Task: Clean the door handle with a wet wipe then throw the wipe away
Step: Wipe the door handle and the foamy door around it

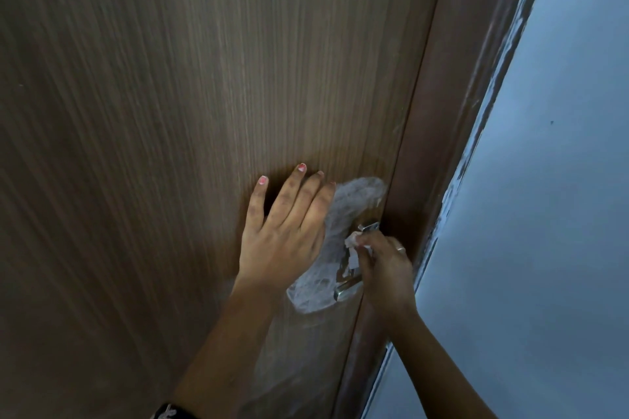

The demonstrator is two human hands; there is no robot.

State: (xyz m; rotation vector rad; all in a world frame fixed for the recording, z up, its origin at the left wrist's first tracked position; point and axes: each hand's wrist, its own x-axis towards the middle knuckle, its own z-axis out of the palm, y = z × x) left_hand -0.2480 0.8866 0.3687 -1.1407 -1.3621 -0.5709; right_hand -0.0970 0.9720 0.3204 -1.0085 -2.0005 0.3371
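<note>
Wiping is under way, disposal still to come. The right hand (381, 262) pinches the wipe (354, 243) against the handle (350, 277) near the door (170, 112) edge; plastic film, apparently, wraps it. The left hand (286, 231) lies spread flat on the door.

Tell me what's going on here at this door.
A person is cleaning a metal door handle on a brown wooden door. The left hand lies flat and open against the door beside the handle. The right hand pinches a small white wipe against the handle. Clear plastic film covers the area around the handle. The wipe is not yet thrown away.
</note>
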